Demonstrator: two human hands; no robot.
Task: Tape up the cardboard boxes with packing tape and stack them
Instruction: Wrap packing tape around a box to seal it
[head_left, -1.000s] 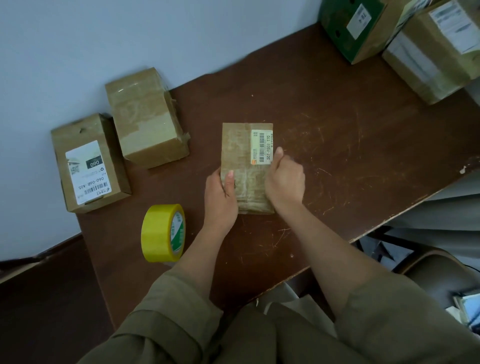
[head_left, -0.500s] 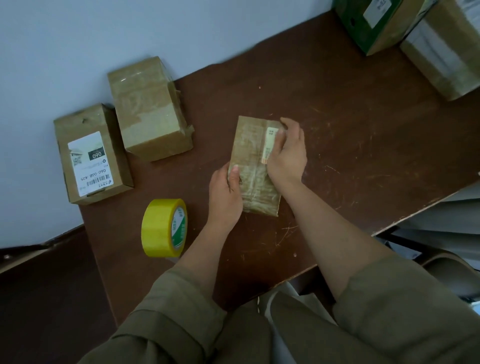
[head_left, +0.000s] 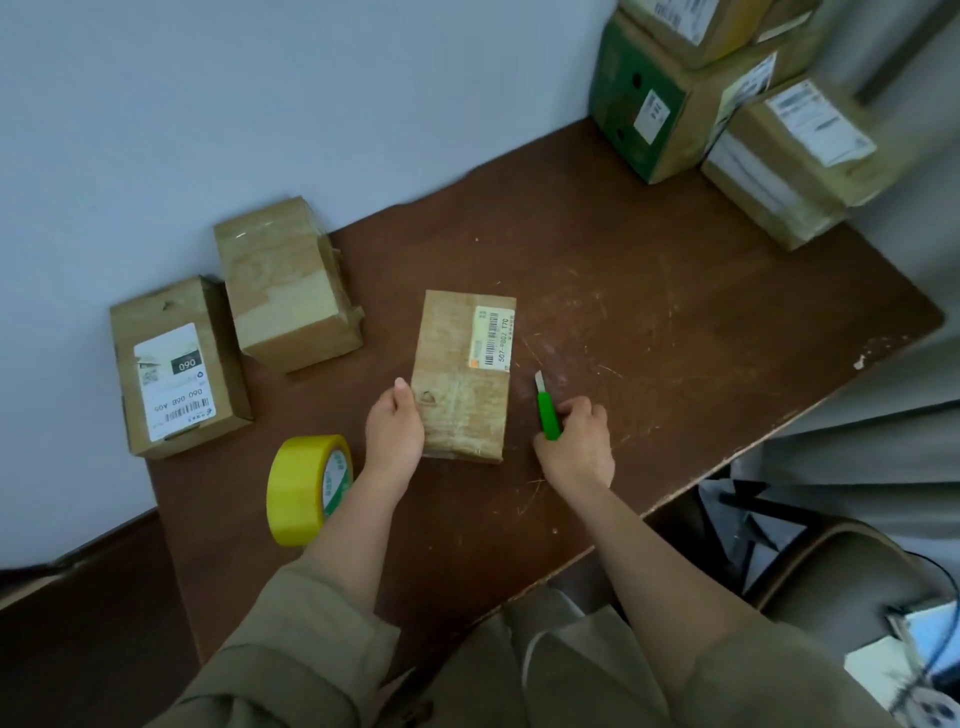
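A small taped cardboard box (head_left: 462, 379) with a barcode label lies flat in the middle of the brown table (head_left: 649, 312). My left hand (head_left: 395, 431) rests against its left edge, thumb up along the side. Just right of the box, my right hand (head_left: 576, 441) is closed on a green utility knife (head_left: 548, 413), its blade pointing away from me. A roll of yellow packing tape (head_left: 306, 488) stands on edge at the left of my left forearm.
Two more small boxes sit at the table's left by the wall: a labelled box (head_left: 176, 364) and a taped box (head_left: 285, 286). Larger cartons are stacked at the back right: a green carton (head_left: 644, 104) and a brown carton (head_left: 795, 156). A chair (head_left: 831, 566) stands at lower right.
My right hand left the top of the box, moved right and now holds the green knife. The box lies flat again; my left hand stays at its left edge.
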